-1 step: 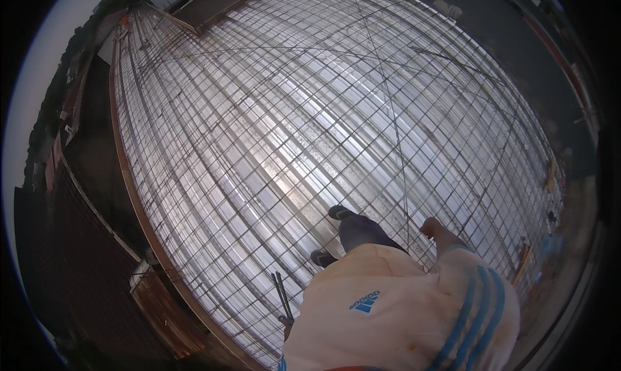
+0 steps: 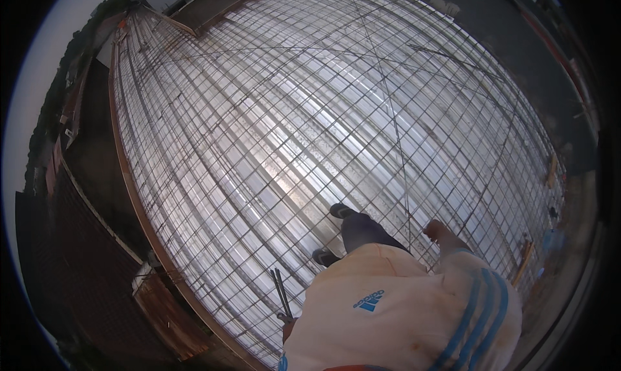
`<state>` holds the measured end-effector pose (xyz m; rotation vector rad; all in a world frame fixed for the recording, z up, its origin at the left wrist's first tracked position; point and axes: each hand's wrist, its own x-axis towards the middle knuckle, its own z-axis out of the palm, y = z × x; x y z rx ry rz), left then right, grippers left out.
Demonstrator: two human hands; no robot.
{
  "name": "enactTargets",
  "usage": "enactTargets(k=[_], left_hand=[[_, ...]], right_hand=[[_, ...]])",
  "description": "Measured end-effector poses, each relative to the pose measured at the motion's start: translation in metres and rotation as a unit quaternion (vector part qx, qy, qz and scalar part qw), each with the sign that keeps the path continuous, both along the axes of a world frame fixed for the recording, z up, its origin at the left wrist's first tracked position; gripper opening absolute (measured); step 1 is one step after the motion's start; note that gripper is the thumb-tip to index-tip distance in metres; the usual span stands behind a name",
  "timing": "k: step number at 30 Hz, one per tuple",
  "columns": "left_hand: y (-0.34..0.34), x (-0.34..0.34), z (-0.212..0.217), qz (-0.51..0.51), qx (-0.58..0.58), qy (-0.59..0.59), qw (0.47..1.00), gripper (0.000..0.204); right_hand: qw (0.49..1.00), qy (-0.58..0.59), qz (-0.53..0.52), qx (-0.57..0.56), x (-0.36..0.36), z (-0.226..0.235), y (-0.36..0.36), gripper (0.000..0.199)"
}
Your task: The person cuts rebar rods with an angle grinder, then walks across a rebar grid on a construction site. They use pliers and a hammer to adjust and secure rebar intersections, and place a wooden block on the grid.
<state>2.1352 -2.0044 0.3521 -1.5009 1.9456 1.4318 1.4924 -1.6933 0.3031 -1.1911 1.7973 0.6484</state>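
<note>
My left hand (image 2: 286, 326) is at the lower middle, mostly hidden by my shirt. It is closed around two slim dark rods (image 2: 280, 292) that stick up past the fingers; their exact kind is not clear. My right hand (image 2: 436, 230) hangs at my side over the mesh, fingers curled in. Whether anything is inside it cannot be seen. Beneath both hands lies a grid of thin steel reinforcing bars (image 2: 284, 167) on ribbed, shiny metal decking (image 2: 336, 196). My dark shoes (image 2: 341, 210) rest on this surface.
A brown edge strip (image 2: 132, 186) bounds the decking on the left, with a dark drop beyond it. Rusty metal sheeting (image 2: 169, 313) lies below that edge. Loose longer bars (image 2: 453, 59) cross the mesh at the far right. A wooden piece (image 2: 524, 262) lies by the right edge.
</note>
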Motion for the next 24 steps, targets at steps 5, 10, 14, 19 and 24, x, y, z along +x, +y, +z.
enactTargets(k=[5,10,14,19,24], left_hand=[[-0.03,0.006,0.006,-0.221,-0.124,-0.014,0.967,0.026],[-0.051,-0.051,0.038,0.12,0.112,0.033,0.986,0.026],[-0.048,-0.114,0.072,0.295,0.152,-0.018,0.943,0.037],[-0.021,-0.126,0.083,0.112,0.073,0.015,0.991,0.038],[-0.003,-0.195,0.082,0.195,0.156,-0.093,0.964,0.042]], right_hand=[[0.743,-0.096,-0.658,-0.077,0.082,0.071,-0.02,0.024],[0.671,-0.138,-0.708,-0.17,0.06,0.125,-0.041,0.014],[0.567,-0.128,-0.773,-0.255,-0.002,0.094,-0.014,0.032],[0.442,-0.232,-0.828,-0.255,-0.134,0.105,-0.01,0.057],[0.538,-0.093,-0.759,-0.353,-0.265,0.165,-0.014,0.072]])
